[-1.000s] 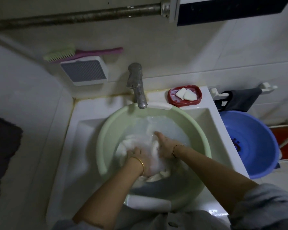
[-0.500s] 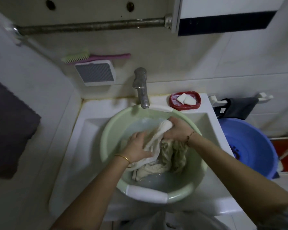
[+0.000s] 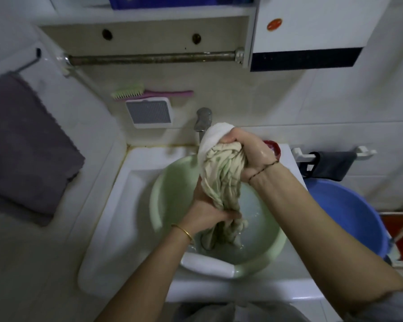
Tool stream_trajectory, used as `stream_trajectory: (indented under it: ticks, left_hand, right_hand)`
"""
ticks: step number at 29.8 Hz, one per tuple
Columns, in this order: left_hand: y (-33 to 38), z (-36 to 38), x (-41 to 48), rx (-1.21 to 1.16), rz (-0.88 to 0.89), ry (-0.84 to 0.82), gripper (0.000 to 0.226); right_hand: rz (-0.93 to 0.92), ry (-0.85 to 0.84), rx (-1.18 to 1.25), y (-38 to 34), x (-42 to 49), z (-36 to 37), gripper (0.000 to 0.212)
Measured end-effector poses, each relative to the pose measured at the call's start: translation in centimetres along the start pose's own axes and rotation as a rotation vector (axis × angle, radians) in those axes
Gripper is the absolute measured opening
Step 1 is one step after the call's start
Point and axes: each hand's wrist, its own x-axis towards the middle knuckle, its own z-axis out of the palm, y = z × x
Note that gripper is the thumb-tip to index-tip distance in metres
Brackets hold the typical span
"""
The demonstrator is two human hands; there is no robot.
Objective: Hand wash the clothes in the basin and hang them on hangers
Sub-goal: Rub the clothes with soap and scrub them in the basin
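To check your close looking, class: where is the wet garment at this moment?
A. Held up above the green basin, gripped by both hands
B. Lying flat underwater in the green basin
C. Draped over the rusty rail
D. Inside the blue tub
A: the right hand grips the top of the twisted garment and the left hand its lower part, above the green basin.

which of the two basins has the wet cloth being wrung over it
The pale green plastic basin sitting in the white sink; both hands wring the cream cloth above it. The blue plastic basin sits apart, at the right beside the sink.
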Motion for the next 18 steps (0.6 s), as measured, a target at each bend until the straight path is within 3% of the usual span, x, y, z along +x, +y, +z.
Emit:
stream_trajectory:
  ticks: [5, 7, 10, 11, 14, 16, 18]
  left_hand:
    - [2.7, 0.5, -0.6, -0.139, -0.159, 0.12, 0.089]
    - [3.9, -0.2, -0.5, -0.076, -0.084, 0.256, 0.072]
    - [5.6, -1.8, -0.5, -0.078, 0.073, 0.358, 0.058]
    - [6.0, -2.3, -0.9, -0.092, 0.163, 0.332, 0.047]
    - [7.2, -3.2, -1.3, 0.004, 0.232, 0.325, 0.05]
    - [8.1, -3.5, -1.1, 0.016, 0.237, 0.381, 0.046]
    - [8.9, -3.5, -0.7, 0.101, 0.22, 0.396, 0.044]
  right_hand:
    - [0.06, -0.071, 0.251, 0.5, -1.6, 1.4, 0.053]
    - [0.017, -0.106, 0.302, 0.2, -2.0, 1.4, 0.058]
    - [-0.077, -0.156, 0.385, -0.2, -2.8, 0.3, 0.037]
    - [-0.104, -0.156, 0.423, -0.3, -3.0, -0.7, 0.035]
    - [-0.166, -0.138, 0.496, 0.0, -3.1, -4.4, 0.043]
    - [-0.126, -0.035, 0.513, 1.3, -2.6, -7.1, 0.056]
    - [-0.018, 0.154, 0.47, 3.2, -1.9, -9.5, 0.054]
